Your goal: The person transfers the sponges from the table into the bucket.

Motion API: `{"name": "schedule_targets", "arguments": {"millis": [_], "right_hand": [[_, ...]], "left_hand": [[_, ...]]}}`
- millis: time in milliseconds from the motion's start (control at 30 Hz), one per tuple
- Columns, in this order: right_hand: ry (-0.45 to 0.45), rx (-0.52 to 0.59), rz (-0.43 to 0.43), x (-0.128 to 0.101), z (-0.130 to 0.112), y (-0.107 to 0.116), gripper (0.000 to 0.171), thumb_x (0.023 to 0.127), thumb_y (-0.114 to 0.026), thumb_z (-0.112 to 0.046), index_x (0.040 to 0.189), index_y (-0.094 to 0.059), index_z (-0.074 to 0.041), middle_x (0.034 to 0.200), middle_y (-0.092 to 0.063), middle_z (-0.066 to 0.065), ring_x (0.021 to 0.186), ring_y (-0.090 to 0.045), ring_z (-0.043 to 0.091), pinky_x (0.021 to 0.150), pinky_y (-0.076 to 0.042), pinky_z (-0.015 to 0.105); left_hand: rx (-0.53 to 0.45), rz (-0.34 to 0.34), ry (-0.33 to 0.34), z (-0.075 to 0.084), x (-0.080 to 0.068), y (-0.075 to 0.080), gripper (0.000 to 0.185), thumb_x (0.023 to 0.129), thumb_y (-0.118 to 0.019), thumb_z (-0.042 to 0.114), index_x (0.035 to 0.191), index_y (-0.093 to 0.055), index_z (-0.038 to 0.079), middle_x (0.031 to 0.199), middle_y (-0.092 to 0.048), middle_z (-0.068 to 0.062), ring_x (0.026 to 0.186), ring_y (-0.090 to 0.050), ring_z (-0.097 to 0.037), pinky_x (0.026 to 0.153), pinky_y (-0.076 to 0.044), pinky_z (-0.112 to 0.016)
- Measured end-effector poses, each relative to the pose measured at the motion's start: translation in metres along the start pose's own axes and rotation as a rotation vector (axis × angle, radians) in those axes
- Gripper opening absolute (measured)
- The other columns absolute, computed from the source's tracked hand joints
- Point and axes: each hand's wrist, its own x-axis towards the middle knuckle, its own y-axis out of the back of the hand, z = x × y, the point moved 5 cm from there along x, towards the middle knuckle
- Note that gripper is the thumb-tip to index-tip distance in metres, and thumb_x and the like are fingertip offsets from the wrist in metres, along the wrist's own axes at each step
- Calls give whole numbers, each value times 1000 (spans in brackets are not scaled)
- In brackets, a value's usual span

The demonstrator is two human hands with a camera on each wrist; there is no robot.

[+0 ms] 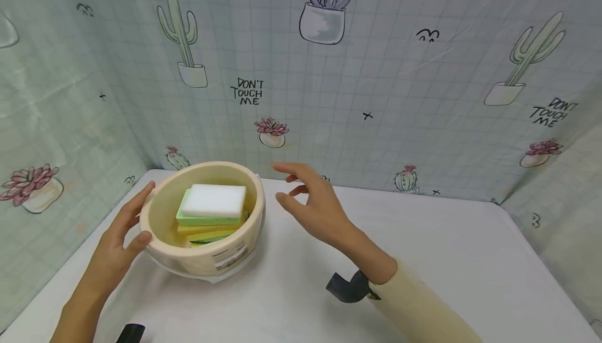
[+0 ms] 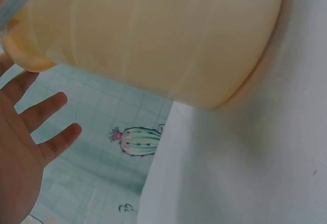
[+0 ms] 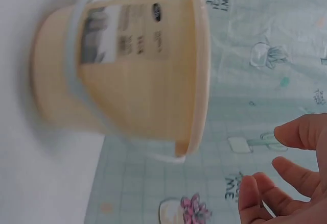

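A cream plastic bucket (image 1: pixel 207 259) stands on the white table (image 1: pixel 423 259), left of centre, and seems tipped slightly toward me. Inside is a stack of sponges: a white one (image 1: pixel 213 200) on top, then green (image 1: pixel 188 218) and yellow (image 1: pixel 207 236) ones. My left hand (image 1: pixel 136 215) is at the bucket's left side, fingers straight, thumb against the rim. In the left wrist view this left hand (image 2: pixel 30 132) is spread below the bucket wall (image 2: pixel 153 30). My right hand (image 1: pixel 301 191) hovers just right of the bucket, fingers spread and holding nothing. Its fingers (image 3: pixel 286 183) show beside the bucket (image 3: pixel 138 71).
A cactus-print curtain (image 1: pixel 376 71) closes in the table at the back and both sides. The bucket's white handle (image 3: pixel 76 81) hangs down over its labelled front. A black strap (image 1: pixel 348 286) sits at my right wrist.
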Motion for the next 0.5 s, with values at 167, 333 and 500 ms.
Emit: {"name": "schedule_targets", "arguments": {"millis": [167,333,500], "right_hand": [[63,-75,27,-18,13,26,48,87,-66,-6,133,-55,-18,130,-53,-7,106,-52,10,83,-51,29],[51,-101,24,-45,27,51,51,88,-67,-5,134,-54,-22,130,-52,-8,108,-51,11,83,-50,31],[9,-175,52,-77,42,77,51,89,-67,-6,135,-52,-23,131,-51,-10,108,-51,9,84,-50,29]], "left_hand": [[157,37,-97,21,5,11,78,78,-70,-7,147,-39,11,152,-35,-7,138,-29,-10,100,-27,-9],[283,81,-230,50,2,10,62,84,-73,13,140,-48,6,145,-45,-11,136,-35,-15,105,-25,-13],[270,107,-404,95,1,-13,65,93,-55,49,132,-53,-3,136,-52,-18,130,-42,-22,107,-27,-21]]}}
